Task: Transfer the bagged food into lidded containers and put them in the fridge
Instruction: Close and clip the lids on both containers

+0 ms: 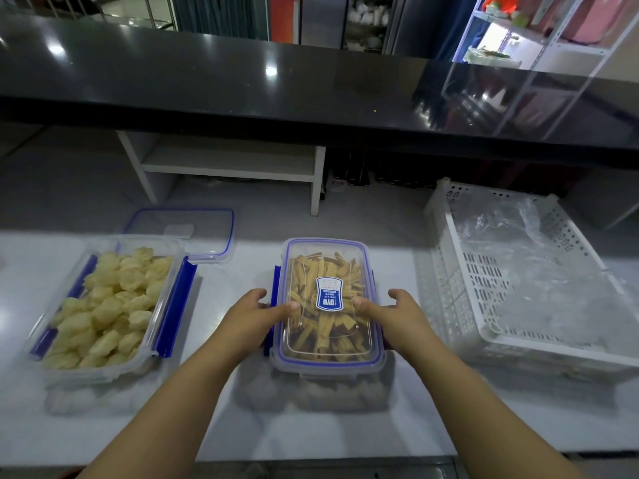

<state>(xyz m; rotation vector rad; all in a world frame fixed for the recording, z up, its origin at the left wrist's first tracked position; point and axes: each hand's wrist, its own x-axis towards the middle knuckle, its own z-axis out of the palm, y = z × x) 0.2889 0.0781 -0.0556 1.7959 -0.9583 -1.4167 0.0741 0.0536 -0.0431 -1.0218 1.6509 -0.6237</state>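
Label: blue-and-white sticker (329, 294) at the middle of the clear lid (328, 326), reading upside down from my side; large letters "DYU", smaller print too fine to read.

Item: lidded container (327, 361), clear with blue seal and blue side clips, filled with tan strip-shaped food (325, 271). It stands on the white counter (311, 426), directly ahead of me, between my two hands.

My left hand (257, 312): thumb laid flat on the lid just left of the sticker, fingers curled down around the left side by the blue clip. Grasping the container.

My right hand (390, 311): thumb pressed on the lid just right of the sticker, fingers wrapped over the right edge. Also grasping the container. Both forearms reach forward, converging slightly.

Left of me: open container (103, 368) of pale yellow puffs (110, 305), blue clips splayed; its loose lid (183, 233) lies behind it.

Right: white perforated basket (456, 305) holding crumpled clear plastic bags (525, 257).
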